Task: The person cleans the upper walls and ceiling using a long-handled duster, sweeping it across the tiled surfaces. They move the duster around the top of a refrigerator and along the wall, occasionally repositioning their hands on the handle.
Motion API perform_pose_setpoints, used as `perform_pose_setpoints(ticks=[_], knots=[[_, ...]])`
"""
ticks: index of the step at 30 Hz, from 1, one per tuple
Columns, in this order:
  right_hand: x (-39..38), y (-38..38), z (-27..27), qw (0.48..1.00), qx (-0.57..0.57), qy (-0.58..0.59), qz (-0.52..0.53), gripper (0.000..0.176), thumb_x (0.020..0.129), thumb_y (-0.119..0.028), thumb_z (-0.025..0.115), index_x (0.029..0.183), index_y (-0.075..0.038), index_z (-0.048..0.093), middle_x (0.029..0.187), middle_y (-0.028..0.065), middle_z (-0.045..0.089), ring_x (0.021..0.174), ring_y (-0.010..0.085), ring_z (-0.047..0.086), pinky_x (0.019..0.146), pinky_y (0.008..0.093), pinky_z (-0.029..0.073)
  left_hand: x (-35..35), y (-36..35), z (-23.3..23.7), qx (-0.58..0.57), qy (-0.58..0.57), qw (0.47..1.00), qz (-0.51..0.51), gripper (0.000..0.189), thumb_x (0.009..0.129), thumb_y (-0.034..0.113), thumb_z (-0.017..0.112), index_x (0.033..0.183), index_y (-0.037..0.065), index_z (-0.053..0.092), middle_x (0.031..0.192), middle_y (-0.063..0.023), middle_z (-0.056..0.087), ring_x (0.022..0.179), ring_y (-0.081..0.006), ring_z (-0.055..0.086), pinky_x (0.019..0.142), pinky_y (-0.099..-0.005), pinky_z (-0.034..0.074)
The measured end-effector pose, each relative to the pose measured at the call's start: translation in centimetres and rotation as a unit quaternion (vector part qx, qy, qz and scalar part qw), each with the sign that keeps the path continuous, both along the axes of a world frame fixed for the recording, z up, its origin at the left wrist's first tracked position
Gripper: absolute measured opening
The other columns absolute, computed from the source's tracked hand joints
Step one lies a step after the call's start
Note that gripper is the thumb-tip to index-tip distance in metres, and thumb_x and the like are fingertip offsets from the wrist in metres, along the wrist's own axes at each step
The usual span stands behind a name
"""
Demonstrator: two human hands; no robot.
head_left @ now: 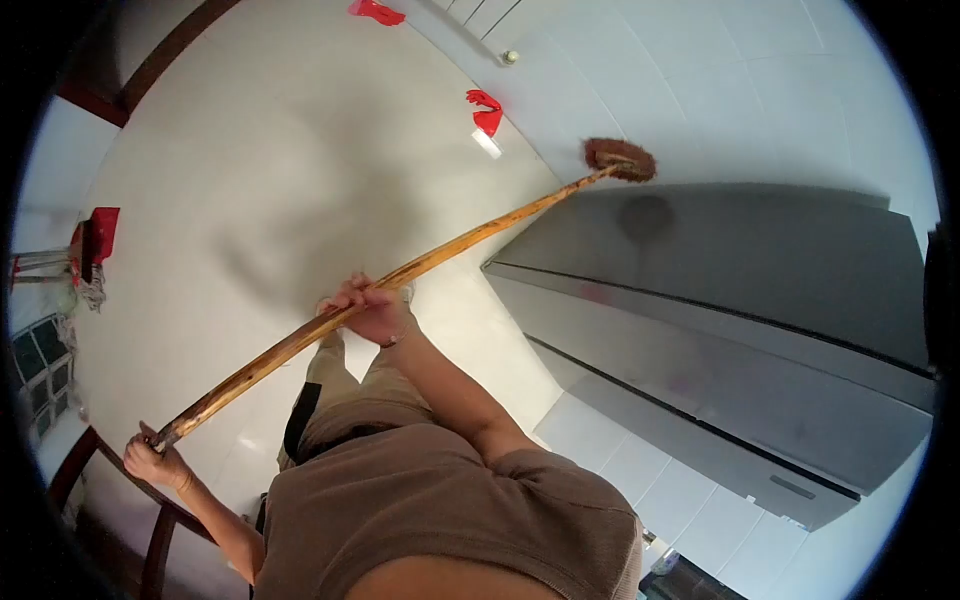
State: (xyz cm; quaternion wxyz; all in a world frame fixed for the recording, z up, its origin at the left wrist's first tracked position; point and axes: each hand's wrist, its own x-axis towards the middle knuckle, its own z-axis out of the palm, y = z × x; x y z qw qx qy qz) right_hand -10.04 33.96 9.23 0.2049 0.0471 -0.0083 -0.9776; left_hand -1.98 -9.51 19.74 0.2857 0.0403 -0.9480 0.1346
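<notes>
A long-handled broom (480,235) with a knotty wooden pole slants across the view. Its brown bristle head (620,158) is up at the far right, against the pale wall beside the top of the refrigerator. My left hand (155,462) is closed round the lower end of the pole, out to the left. Partway up, in front of my body, my right hand (378,312) grips the pole with its fingers over the wood.
A tall grey refrigerator (700,330) takes up the right side. Red gloves (486,112) and a small white piece (487,144) lie on the pale floor near the wall. A red dustpan (103,235) and a mop (92,288) are at the left, near a window (45,370).
</notes>
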Motion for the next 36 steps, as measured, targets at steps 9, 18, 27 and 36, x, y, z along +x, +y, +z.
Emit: perform_pose_setpoints(ticks=[9, 18, 27, 36], knots=[[1.0, -2.5, 1.7, 0.999, 0.010, -0.026, 0.030, 0.015, 0.079, -0.004, 0.058, 0.093, -0.009, 0.061, 0.075, 0.0037, 0.059, 0.089, 0.0222, 0.058, 0.099, 0.0445, 0.035, 3.8, -3.1, -0.6, -0.001, -0.071, 0.997, 0.037, 0.024, 0.079, 0.011, 0.070, 0.069, 0.005, 0.049, 0.066, -0.0091, 0.054, 0.063, -0.0302, 0.053, 0.058, -0.0399, 0.042], [1.9, -2.0, -1.4, 0.995, 0.047, -0.073, 0.056, 0.013, 0.081, -0.005, 0.057, 0.093, -0.008, 0.059, 0.077, 0.0037, 0.059, 0.088, 0.0250, 0.059, 0.099, 0.0455, 0.037, 5.4, -1.3, -2.9, 0.061, -0.106, 0.991, 0.053, 0.026, 0.082, 0.016, 0.066, 0.067, 0.007, 0.047, 0.065, -0.0070, 0.051, 0.065, -0.0280, 0.052, 0.064, -0.0393, 0.041], [2.7, -2.2, -3.3, 0.991, 0.061, -0.110, 0.037, 0.006, 0.080, -0.011, 0.059, 0.086, -0.010, 0.058, 0.073, 0.0023, 0.054, 0.085, 0.0253, 0.059, 0.097, 0.0495, 0.037, 5.1, 0.0, -2.5, 0.056, -0.113, 0.991, 0.045, 0.022, 0.081, 0.016, 0.066, 0.071, 0.008, 0.048, 0.069, -0.0066, 0.054, 0.067, -0.0276, 0.052, 0.066, -0.0393, 0.040], [3.7, -0.8, -4.4, 0.975, 0.105, -0.196, 0.018, 0.005, 0.076, -0.009, 0.058, 0.081, -0.010, 0.058, 0.066, 0.0018, 0.054, 0.075, 0.0233, 0.056, 0.099, 0.0495, 0.034, 6.6, 0.9, -5.0, 0.100, -0.140, 0.984, 0.045, 0.020, 0.079, 0.016, 0.066, 0.070, 0.008, 0.050, 0.070, -0.0064, 0.055, 0.068, -0.0263, 0.052, 0.071, -0.0385, 0.041]])
